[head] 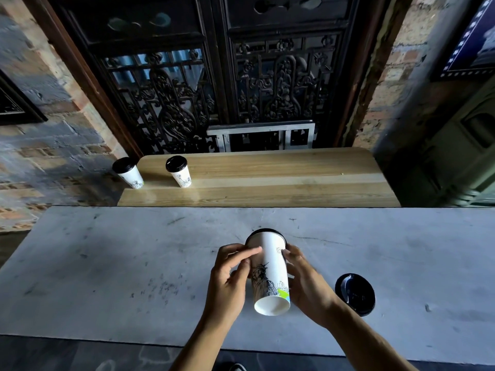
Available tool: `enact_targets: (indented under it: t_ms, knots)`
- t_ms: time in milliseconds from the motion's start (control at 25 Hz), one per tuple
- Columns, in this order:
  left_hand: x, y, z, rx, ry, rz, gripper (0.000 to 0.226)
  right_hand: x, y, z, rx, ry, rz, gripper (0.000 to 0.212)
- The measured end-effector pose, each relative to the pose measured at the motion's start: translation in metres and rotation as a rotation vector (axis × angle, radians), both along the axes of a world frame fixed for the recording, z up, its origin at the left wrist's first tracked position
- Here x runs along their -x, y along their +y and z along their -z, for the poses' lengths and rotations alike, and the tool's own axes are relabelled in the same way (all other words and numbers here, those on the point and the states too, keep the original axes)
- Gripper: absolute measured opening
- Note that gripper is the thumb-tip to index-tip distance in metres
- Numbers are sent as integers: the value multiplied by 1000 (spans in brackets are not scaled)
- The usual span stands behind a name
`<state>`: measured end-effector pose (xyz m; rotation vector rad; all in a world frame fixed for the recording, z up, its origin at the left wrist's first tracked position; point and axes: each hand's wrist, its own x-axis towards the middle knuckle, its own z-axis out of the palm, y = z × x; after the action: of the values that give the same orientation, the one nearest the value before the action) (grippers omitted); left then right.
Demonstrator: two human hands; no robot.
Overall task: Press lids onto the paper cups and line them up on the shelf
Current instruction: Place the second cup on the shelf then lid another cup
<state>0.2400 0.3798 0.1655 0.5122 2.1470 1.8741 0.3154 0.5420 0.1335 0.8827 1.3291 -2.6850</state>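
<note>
A white paper cup (pixel 270 271) with a drawn statue print is tipped away from me, its base toward the camera and a black lid on its far end. My left hand (pixel 230 277) grips its left side and my right hand (pixel 305 282) its right side, above the grey table (pixel 107 277). A loose black lid (pixel 355 294) lies on the table to the right of my hands. Two lidded cups stand upright on the wooden shelf (pixel 267 178): one (pixel 128 172) at its left end, the other (pixel 179 171) a little to its right.
The shelf runs behind the table, with its middle and right part bare. Behind it stands a dark carved wooden screen (pixel 214 89). Brick walls flank both sides. A dark green object (pixel 455 156) stands at the right end of the shelf.
</note>
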Motion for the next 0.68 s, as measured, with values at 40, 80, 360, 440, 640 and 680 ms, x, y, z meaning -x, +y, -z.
enact_targets:
  t_ms: [40, 80, 360, 440, 640, 680]
  knots:
    - [0, 1, -2, -13, -30, -12, 43, 0, 1, 0, -1, -2, 7, 31]
    - [-1, 1, -5, -21, -58, -26, 32, 0, 2, 0, -1, -8, 18, 31]
    - [-1, 3, -9, -17, -127, -71, 19, 1, 3, 5, -29, -32, 20, 47]
    - [-2, 1, -8, -13, -129, -75, 21, 0, 1, 5, -1, -30, 29, 40]
    - [-2, 0, -3, 15, -151, -54, 34, 0, 0, -1, 6, -28, 12, 42]
    - [-2, 0, -3, 23, -145, -53, 42, 1, 1, -1, 9, -27, 6, 41]
